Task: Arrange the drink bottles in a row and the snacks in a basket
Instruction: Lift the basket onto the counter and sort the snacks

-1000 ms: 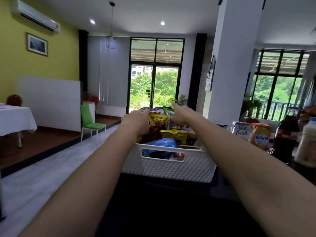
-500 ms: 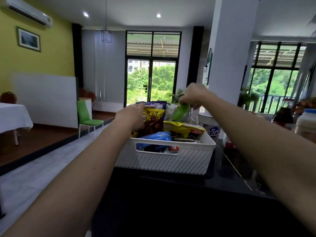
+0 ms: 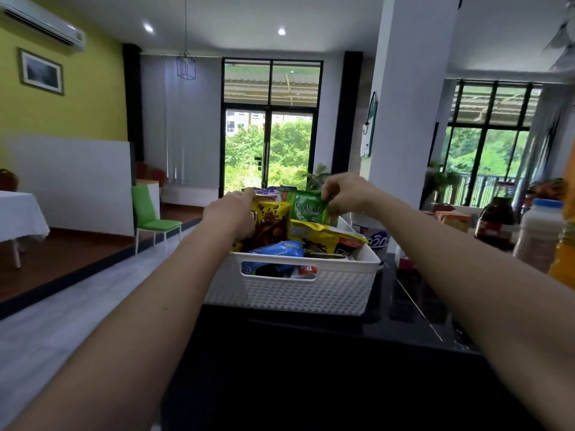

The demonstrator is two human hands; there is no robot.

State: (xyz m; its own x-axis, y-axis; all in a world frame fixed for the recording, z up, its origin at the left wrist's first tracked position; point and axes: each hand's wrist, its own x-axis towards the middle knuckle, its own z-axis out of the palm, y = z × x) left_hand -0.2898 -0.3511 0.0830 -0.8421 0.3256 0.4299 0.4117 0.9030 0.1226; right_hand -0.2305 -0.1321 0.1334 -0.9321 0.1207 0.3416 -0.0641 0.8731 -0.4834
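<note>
— Black counter (image 3: 311, 362) fills the near part of the head view. What stands on it?
— 1 white basket (image 3: 311, 293), toward the counter's far left corner, packed with snack packets.
— And the hands?
— Both reach over it. The left hand (image 3: 231, 213) curls its fingers round the top of a brown-and-yellow chocolate bag (image 3: 272, 227), which stands upright at the basket's far left. The right hand (image 3: 345, 194) pinches the upper right corner of a green packet (image 3: 306, 208), upright just beside that bag.
— What else is in the basket?
— 1 yellow packet (image 3: 323, 235) lies in front of the green one. 1 blue packet (image 3: 280, 248) sits against the near wall and shows through the handle slot.
— Where are the drinks?
— Along the counter's right edge: 1 dark cola bottle (image 3: 494, 222), 1 white bottle (image 3: 541, 234) with a blue cap, and 1 orange bottle (image 3: 564, 262) cut off by the frame. I cannot tell whether they touch.
— Behind all that?
— 1 green chair (image 3: 152, 219) on the grey floor and 1 white pillar (image 3: 404, 104).
</note>
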